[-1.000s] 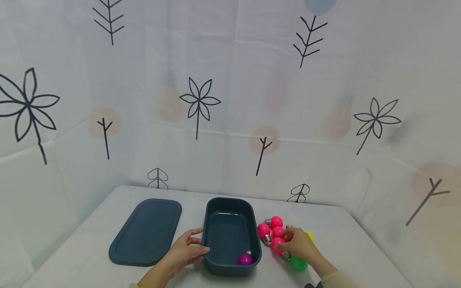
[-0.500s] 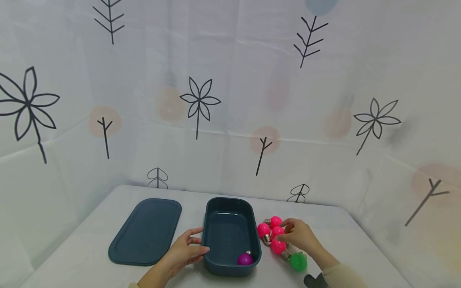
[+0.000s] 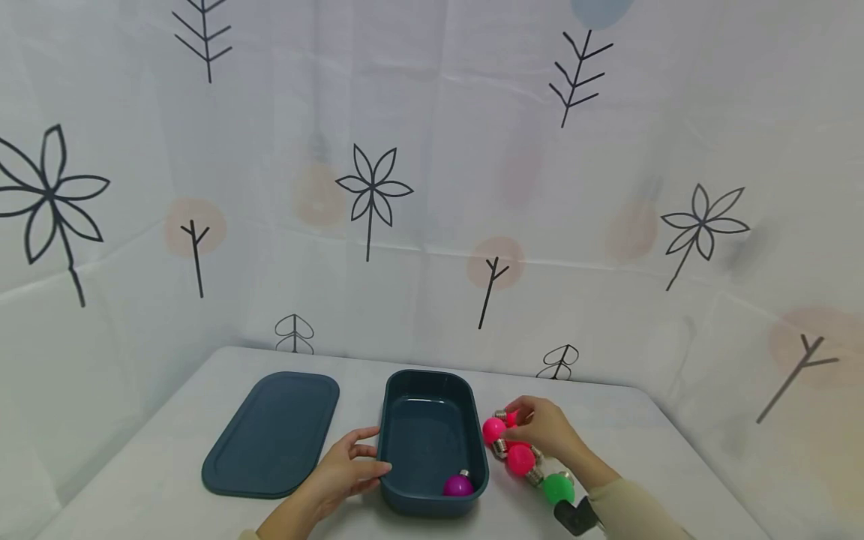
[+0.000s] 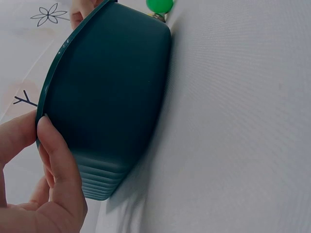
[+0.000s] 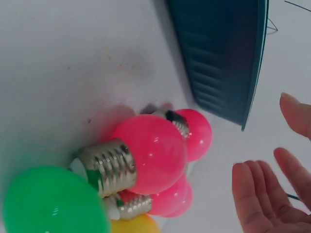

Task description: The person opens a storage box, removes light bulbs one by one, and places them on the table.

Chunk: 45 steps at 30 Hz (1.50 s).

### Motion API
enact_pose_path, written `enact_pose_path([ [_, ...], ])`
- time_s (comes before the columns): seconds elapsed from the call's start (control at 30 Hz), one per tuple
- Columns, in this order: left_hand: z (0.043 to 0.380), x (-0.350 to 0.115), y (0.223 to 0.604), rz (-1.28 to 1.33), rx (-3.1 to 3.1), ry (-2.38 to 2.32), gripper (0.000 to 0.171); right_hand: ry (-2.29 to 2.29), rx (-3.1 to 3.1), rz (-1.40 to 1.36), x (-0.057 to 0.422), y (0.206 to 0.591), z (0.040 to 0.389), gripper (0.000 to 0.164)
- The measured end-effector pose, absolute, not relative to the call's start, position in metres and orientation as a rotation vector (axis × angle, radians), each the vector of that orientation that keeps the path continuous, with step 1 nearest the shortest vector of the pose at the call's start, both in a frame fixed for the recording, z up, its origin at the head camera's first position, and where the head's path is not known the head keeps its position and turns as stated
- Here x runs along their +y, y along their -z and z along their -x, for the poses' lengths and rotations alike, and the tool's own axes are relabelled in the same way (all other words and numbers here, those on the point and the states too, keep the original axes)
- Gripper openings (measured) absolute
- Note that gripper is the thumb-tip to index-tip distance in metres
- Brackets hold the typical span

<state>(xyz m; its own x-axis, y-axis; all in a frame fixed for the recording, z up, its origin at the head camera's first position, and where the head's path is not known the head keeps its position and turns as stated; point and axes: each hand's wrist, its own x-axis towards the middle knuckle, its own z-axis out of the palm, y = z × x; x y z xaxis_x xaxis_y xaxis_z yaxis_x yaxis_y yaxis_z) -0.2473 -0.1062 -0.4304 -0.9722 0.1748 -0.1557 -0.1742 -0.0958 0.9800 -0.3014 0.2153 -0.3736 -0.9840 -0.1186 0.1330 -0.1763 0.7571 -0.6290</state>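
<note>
My left hand (image 3: pixel 347 469) holds the near left side of a dark teal box (image 3: pixel 432 506), its thumb and fingers (image 4: pixel 57 145) pinching the rim in the left wrist view. A purple bulb (image 3: pixel 458 486) lies inside the box at the near right corner. Over the bulbs to the right of the box, my right hand (image 3: pixel 548 429) hovers with loosely bent fingers and nothing between them in the right wrist view. Below it lie several pink bulbs (image 5: pixel 150 153) with silver screw bases, partly covered by the hand in the head view. A green bulb (image 3: pixel 559 488) lies nearest me.
A flat dark teal lid (image 3: pixel 273 435) lies on the white table to the left of the box. Part of a yellow bulb (image 5: pixel 136 225) shows behind the pink ones in the right wrist view. A patterned white cloth (image 3: pixel 432 187) hangs behind the table.
My right hand has moved away from me and slightly left over the pink bulbs, from the nearer pink bulb toward the far ones. The left hand and box stay put.
</note>
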Motion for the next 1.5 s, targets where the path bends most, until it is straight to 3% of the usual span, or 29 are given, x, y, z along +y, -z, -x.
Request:
enact_pose_path([
  [0.47,0.245,-0.106,0.426,0.004,1.943,-2.151,0.077,-1.287,-2.856,-0.856,0.192,0.358,0.315,0.036],
  [1.13,0.244,-0.104,0.425,0.022,1.958,-2.142,0.074,-1.261,-3.181,-1.619,0.148,0.334,0.341,0.028],
  [1.5,0.245,-0.105,0.425,0.012,1.956,-2.141,0.075,-0.933,-3.511,-1.924,0.110,0.350,0.356,0.027],
])
